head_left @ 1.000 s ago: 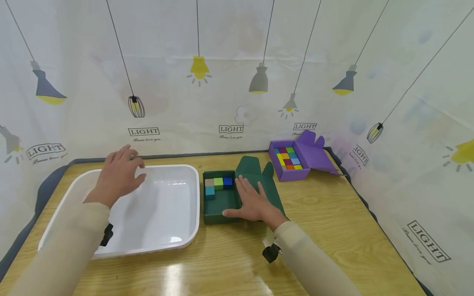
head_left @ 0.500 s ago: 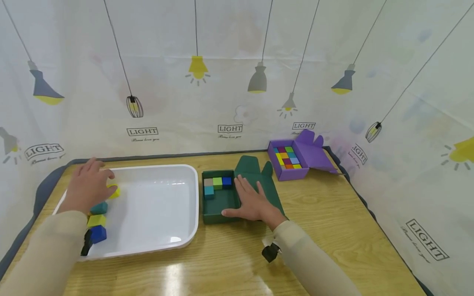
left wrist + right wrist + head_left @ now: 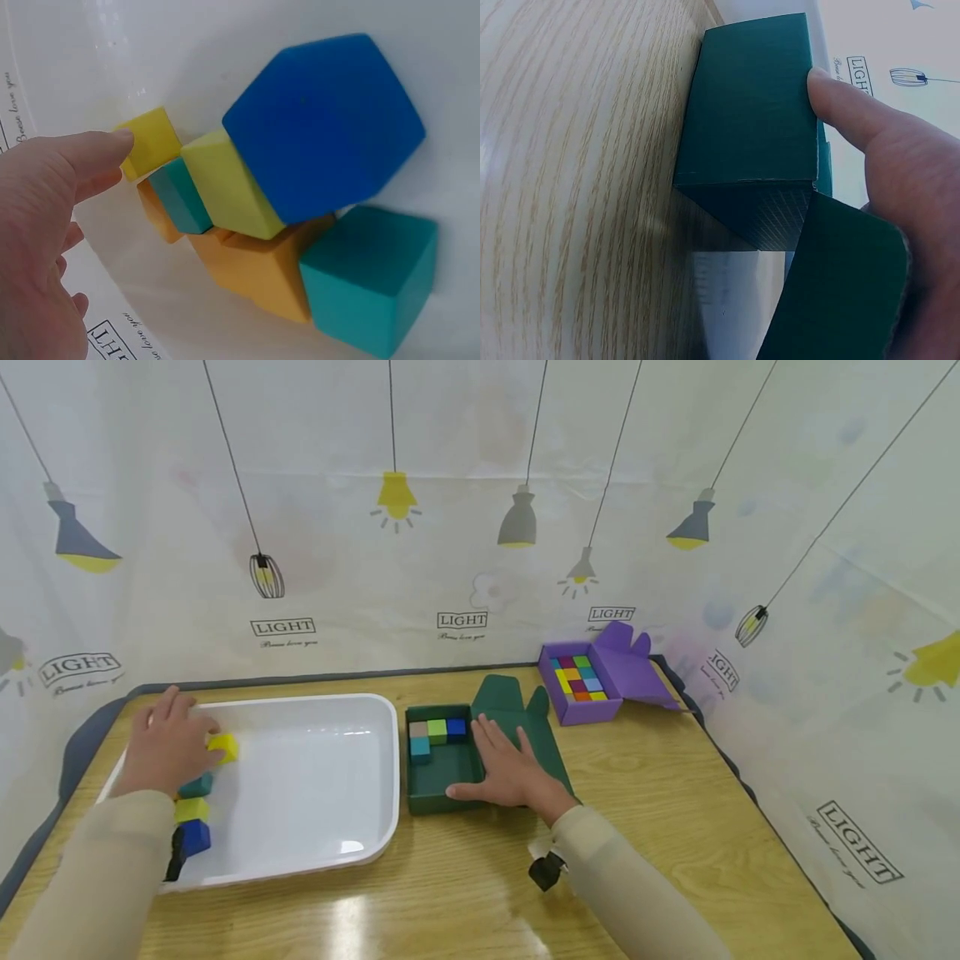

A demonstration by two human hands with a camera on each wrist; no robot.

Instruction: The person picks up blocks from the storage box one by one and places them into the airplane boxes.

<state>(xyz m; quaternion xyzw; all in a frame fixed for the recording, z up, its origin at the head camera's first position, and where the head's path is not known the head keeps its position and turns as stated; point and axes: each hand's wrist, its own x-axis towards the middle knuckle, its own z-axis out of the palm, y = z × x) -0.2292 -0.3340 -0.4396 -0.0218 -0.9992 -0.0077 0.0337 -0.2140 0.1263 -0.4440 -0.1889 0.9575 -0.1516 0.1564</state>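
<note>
Small yellow foam cube (image 3: 222, 746), bright and matte, sharp-edged, inside the shallow white plastic tray (image 3: 315, 860) near that tray's far left corner, at the left end of the wooden bench (image 3: 465, 893). Seen from the left wrist as a small yellow block (image 3: 150, 141) behind a cluster: large blue cube (image 3: 322, 127), lime-yellow cube (image 3: 225, 187), teal cubes, orange ones beneath. In the head view only teal (image 3: 197, 786), lime (image 3: 191, 809) and blue (image 3: 197, 836) cubes in a row along the tray's left wall; orange ones hidden there by the forearm and sleeve. Exact count of cubes hard to settle; some cut off by the frame edge in the wrist view.

Left hand (image 3: 167, 747) over the tray's far left corner, fingers loosely bent round the yellow cube, a fingertip (image 3: 112, 142) touching its near face; a true pinch or a mere touch impossible to tell.

Right hand (image 3: 508, 768) flat and spread, fingers straight, pressing on the flap of the dark green open cardboard box (image 3: 438, 768) at mid-bench, thumb (image 3: 847, 112) against the box's outer wall. Inside the box, at its far end: grey, green and blue cubes in a row, a teal one just in front. Purple open cardboard box (image 3: 581, 689) full of coloured cubes near the far right corner of the bench, well apart from both hands.
</note>
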